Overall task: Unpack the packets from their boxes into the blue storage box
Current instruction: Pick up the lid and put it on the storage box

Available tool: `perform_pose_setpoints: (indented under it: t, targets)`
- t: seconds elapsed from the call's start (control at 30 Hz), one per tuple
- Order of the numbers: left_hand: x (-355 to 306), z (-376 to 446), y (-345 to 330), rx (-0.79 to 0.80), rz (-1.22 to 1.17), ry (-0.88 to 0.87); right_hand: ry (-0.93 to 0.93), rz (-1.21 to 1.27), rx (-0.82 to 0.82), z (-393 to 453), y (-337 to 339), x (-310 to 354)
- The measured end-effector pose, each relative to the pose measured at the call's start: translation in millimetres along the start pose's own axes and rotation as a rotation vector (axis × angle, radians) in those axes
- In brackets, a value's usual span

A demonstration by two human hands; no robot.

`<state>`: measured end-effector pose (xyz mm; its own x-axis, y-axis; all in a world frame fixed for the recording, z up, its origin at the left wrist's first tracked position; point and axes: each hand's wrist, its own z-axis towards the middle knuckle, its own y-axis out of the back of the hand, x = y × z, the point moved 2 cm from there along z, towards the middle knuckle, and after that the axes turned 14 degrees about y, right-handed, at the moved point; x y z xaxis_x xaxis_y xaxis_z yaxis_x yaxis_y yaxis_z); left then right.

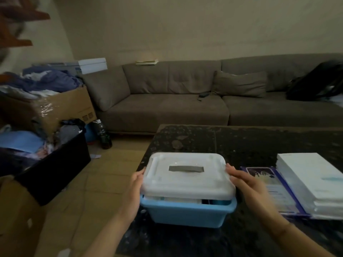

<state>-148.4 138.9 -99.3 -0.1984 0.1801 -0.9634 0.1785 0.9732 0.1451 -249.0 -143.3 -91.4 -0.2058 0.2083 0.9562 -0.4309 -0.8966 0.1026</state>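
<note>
Both hands are on the white translucent plastic lid (187,175) with the grey recessed handle; it sits tilted on the light-blue plastic storage box (188,212), near edge raised, so a gap shows along the front.

Left hand (134,190) has its grip pressed against the lid's left edge, fingers curled round the rim as far as I can tell. Right hand (245,184) holds the lid's right edge, fingers laid along it, thumb side hidden. Neither clamps the box itself.

The box sits at the near-left corner of the dark speckled stone table (259,145), close to the left edge. Some white and blue items show through the gap; can't identify them.

A stack of flat white packet boxes (315,180) lies at the right edge of the table, on top of a purple-bordered printed folder (274,188). It looks unopened.

Risks from here:
- Lid is held by its edges only. If it's still latched at the back, a lift could drag the box toward the near-left corner and off the table.
- Nothing steadies the box; a jerk when the lid frees could tip it.
- Little free table near the box on the left, so a lid put down there may slide onto the floor.
- The white stack overhangs the folder, so pulling one box could shift the rest.
</note>
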Motion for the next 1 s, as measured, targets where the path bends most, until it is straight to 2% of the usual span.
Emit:
perform_pose_setpoints:
  t: [0.2,0.3,0.47,0.6,0.67,0.7,0.77,0.83,0.9,1.0]
  targets:
    - [1,-5,-2,-0.139,0.085,-0.046,0.105,-0.183,-0.003,-9,-3,-3]
    - [4,-3,-1,-0.188,0.084,-0.021,0.092,-0.277,0.002,-13,-2,-6]
    - [8,5,1,-0.106,0.000,0.147,0.071,-0.420,0.041,-16,-6,0]
    - [4,16,8,-0.047,-0.200,0.275,0.108,-0.533,0.035,-10,-5,7]
    - [4,22,12,-0.019,-0.279,0.337,0.027,-0.517,-0.005,-6,-5,6]
    - [4,24,13,-0.012,-0.279,0.363,-0.092,-0.469,-0.028,-3,-5,3]
    - [1,21,12,-0.023,-0.212,0.344,-0.393,-0.250,-0.033,0,-8,-4]
    - [-5,18,11,-0.104,-0.069,0.269,-0.558,-0.062,0.000,2,-10,-5]
    - [-11,15,9,-0.190,0.086,0.166,-0.508,-0.138,0.014,6,-10,-1]
    - [-15,10,3,-0.241,0.271,0.057,-0.310,-0.508,0.039,13,-17,8]
